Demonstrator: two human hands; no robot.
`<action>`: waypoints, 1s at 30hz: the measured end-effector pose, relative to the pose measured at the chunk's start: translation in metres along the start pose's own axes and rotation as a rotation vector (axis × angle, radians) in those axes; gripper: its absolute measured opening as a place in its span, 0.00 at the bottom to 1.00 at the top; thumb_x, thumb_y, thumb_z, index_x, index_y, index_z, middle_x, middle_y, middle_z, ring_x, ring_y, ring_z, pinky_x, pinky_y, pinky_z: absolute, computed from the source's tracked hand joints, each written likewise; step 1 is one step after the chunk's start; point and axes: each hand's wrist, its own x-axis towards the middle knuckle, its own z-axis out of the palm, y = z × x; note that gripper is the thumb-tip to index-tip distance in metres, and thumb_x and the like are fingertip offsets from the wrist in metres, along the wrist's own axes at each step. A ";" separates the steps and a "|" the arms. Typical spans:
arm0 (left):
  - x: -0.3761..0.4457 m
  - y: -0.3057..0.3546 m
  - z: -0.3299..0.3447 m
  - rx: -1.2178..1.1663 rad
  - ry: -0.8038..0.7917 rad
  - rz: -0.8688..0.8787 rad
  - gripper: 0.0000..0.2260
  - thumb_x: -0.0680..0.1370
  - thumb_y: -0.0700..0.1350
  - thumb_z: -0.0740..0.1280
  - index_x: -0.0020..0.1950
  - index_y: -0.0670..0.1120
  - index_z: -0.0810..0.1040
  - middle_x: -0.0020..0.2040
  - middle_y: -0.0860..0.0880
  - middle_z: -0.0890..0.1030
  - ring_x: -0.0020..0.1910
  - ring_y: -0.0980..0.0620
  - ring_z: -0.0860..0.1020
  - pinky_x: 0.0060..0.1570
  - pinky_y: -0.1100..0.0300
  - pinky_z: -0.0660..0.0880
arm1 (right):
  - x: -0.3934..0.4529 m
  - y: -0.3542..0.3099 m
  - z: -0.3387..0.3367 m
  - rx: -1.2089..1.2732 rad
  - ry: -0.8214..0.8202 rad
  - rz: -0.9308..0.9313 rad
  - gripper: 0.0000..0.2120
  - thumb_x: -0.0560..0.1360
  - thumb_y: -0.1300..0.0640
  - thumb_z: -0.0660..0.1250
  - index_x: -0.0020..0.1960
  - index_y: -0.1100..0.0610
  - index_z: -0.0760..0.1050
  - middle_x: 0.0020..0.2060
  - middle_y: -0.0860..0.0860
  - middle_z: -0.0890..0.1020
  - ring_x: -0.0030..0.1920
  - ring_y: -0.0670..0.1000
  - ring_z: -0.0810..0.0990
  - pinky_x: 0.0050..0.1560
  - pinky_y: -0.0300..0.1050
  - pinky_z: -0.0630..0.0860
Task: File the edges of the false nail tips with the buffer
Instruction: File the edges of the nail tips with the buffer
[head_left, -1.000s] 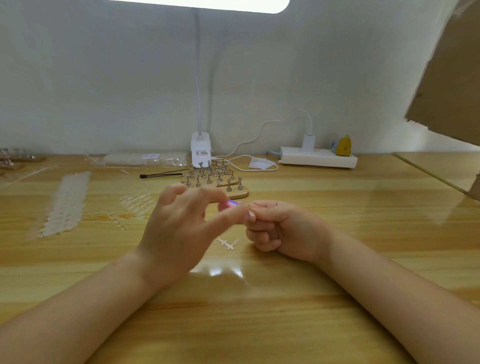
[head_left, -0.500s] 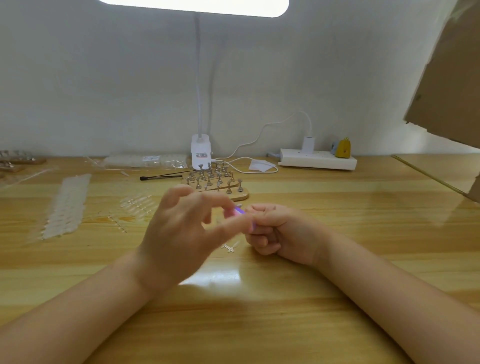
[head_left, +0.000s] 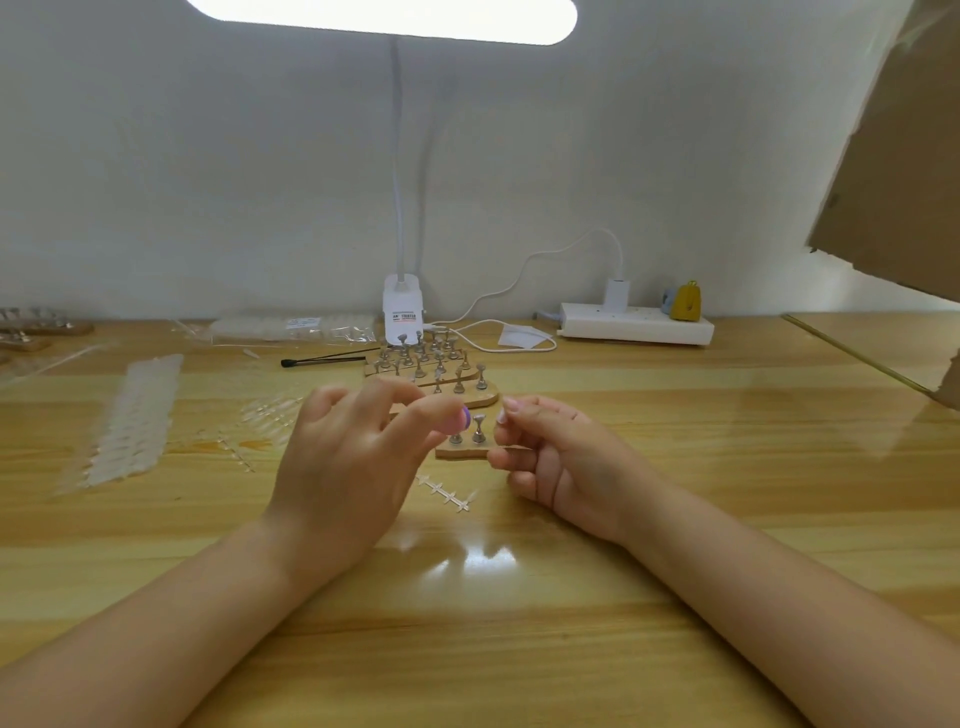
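Purple buffer (head_left: 466, 415) pinched in raised left hand (head_left: 343, 457); right hand (head_left: 561, 457) curled, fingertips pinching a nail tip (head_left: 502, 415).

The left hand (head_left: 337, 467) hides all of the buffer (head_left: 466, 415) but a purple end, the right hand (head_left: 561, 457) has fingers (head_left: 511, 405) pinched on something too small to identify, and the top edge crops the lamp head (head_left: 384, 15).
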 end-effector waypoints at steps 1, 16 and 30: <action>0.000 0.000 -0.001 -0.005 -0.003 -0.005 0.10 0.77 0.47 0.64 0.57 0.55 0.70 0.48 0.51 0.81 0.41 0.48 0.81 0.47 0.50 0.71 | 0.000 0.001 0.000 0.009 0.013 -0.002 0.05 0.72 0.55 0.68 0.42 0.56 0.74 0.35 0.52 0.82 0.32 0.49 0.82 0.25 0.37 0.73; -0.001 0.006 0.002 -0.031 -0.039 -0.008 0.10 0.78 0.50 0.61 0.59 0.55 0.69 0.46 0.50 0.81 0.39 0.48 0.81 0.46 0.51 0.71 | -0.003 0.001 0.006 -0.028 0.075 -0.026 0.03 0.73 0.65 0.69 0.42 0.60 0.76 0.27 0.52 0.77 0.23 0.44 0.72 0.23 0.34 0.70; -0.002 0.006 0.002 -0.037 -0.076 -0.046 0.10 0.78 0.50 0.60 0.59 0.56 0.69 0.46 0.51 0.81 0.41 0.48 0.81 0.47 0.51 0.71 | -0.005 0.003 0.005 -0.088 0.011 -0.076 0.02 0.64 0.56 0.74 0.36 0.54 0.84 0.32 0.53 0.83 0.30 0.46 0.81 0.28 0.35 0.75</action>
